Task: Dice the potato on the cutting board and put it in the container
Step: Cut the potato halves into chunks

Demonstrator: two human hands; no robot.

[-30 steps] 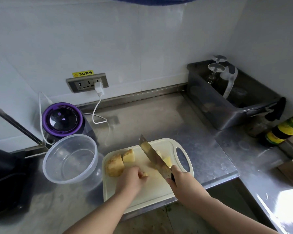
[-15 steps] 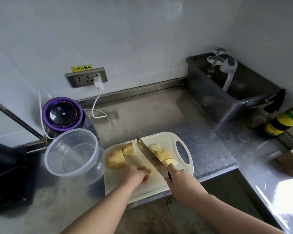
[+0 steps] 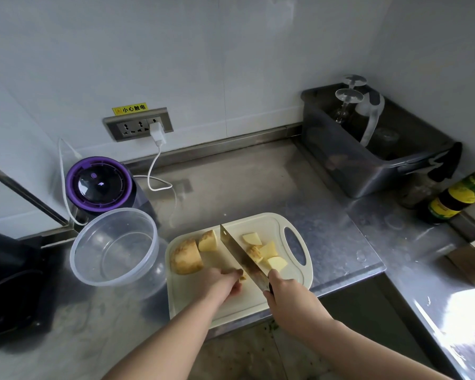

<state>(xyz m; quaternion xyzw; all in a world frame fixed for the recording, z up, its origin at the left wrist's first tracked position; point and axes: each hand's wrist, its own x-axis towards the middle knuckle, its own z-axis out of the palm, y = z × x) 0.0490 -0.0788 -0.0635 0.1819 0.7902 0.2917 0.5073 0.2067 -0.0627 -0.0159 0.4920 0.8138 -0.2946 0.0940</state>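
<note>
A cream cutting board (image 3: 261, 300) lies at the counter's front edge. On its left part rest a large unpeeled potato chunk (image 3: 186, 257) and a smaller piece (image 3: 208, 240). Several cut pieces (image 3: 268, 252) lie to the right of the blade. My right hand (image 3: 288, 297) grips the handle of a cleaver (image 3: 242, 256), whose blade stands edge-down on the board. My left hand (image 3: 225, 281) holds a small potato piece (image 3: 242, 277) against the blade, mostly hidden by the fingers. An empty clear round container (image 3: 114, 246) stands left of the board.
A purple-lidded appliance (image 3: 99, 185) with a white cable sits behind the container, below a wall socket (image 3: 139, 124). A dark tub (image 3: 368, 157) with upturned glasses stands at the back right, a sauce bottle (image 3: 455, 198) beside it. A black object (image 3: 8, 283) fills the left edge.
The cleaver has shifted left along the board, leaving more cut pieces to its right. My left hand has drawn back toward me with a small piece.
</note>
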